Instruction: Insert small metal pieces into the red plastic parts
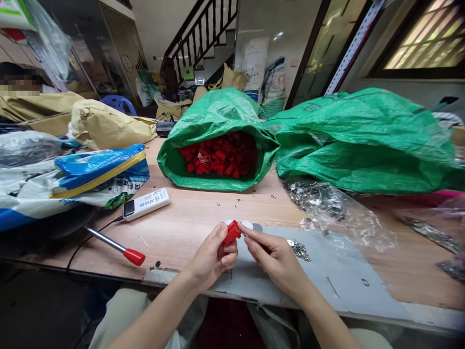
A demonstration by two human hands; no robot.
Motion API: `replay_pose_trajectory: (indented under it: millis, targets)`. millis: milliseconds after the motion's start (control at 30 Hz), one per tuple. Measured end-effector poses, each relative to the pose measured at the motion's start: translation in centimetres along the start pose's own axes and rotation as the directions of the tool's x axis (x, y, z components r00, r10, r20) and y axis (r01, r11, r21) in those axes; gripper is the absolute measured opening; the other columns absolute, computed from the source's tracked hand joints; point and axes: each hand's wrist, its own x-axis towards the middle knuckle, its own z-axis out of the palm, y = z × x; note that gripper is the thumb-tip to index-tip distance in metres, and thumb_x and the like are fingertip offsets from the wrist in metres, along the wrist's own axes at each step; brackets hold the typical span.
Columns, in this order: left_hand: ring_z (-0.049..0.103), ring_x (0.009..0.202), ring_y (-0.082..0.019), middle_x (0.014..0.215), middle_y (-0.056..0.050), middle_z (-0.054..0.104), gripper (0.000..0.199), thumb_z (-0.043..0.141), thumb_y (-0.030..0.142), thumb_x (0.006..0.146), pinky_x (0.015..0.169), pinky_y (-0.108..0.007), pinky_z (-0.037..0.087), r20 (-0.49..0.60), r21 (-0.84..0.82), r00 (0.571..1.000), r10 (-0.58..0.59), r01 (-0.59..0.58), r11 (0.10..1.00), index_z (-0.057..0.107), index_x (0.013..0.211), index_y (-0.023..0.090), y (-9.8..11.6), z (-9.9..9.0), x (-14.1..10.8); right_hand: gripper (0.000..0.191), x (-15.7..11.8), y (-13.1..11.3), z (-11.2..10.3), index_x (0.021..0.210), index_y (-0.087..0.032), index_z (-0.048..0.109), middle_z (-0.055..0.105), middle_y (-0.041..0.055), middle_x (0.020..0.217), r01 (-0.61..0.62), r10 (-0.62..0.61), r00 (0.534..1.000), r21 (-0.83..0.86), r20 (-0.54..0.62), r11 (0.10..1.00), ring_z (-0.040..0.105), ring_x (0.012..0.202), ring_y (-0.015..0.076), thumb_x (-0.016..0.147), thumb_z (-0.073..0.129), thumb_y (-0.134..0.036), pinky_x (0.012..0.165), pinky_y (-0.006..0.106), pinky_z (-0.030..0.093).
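A small red plastic part is held between the thumb and fingers of my left hand, above the front edge of a grey mat. My right hand touches the part's right side with thumb and index finger pinched together; whatever is between those fingertips is too small to make out. Small metal pieces lie in a pile on the mat, just beyond my right hand. Behind the hands, a green sack lies with its mouth open, showing many red parts inside.
A second green sack lies at the right, behind clear bags of metal pieces. On the left are a white device with a cable, a red-handled lever and a blue-white bag. Another person is at the far left.
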Motion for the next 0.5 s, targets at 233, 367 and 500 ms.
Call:
replay_pose_trajectory:
  millis: [233,367,500]
  targets:
    - [0.023,0.043,-0.001,0.065,0.008,0.039,0.043,0.062,0.057,0.088,0.044,-0.015,0.018,0.171,0.022,0.984,-0.058,0.055,0.998,0.041,0.085,0.020,1.1,0.6,-1.3,0.060,1.2,1.1,-1.2,0.125,-0.014,0.070,0.039,-0.0067,0.059,-0.115,0.222,0.956,0.450,-0.192,0.885,0.025,0.041,0.0037,0.078,0.075,-0.050,0.038,0.020,0.022]
    - [0.040,0.047,-0.005,0.069,0.003,0.055,0.040,0.069,0.055,0.082,0.046,-0.017,0.028,0.337,0.598,0.892,-0.302,0.045,0.800,0.052,0.088,0.020,0.8,0.7,-2.8,0.058,1.7,1.2,-2.5,0.125,-0.018,0.068,0.042,-0.0073,0.060,-0.076,0.260,0.923,0.524,-0.285,0.848,0.027,0.040,0.0028,0.076,0.078,-0.047,0.038,0.019,0.021]
    - [0.043,0.051,-0.010,0.062,0.003,0.054,0.010,0.072,0.028,0.080,0.050,-0.020,0.029,0.260,0.965,0.871,-0.416,-0.247,0.087,0.065,0.085,0.022,-3.8,-1.3,-3.0,0.058,1.6,1.3,-2.8,0.126,-0.018,0.067,0.044,-0.0060,0.061,-0.070,0.237,0.919,0.462,-0.314,0.884,0.030,0.040,0.0042,0.078,0.076,-0.049,0.039,0.021,0.024]
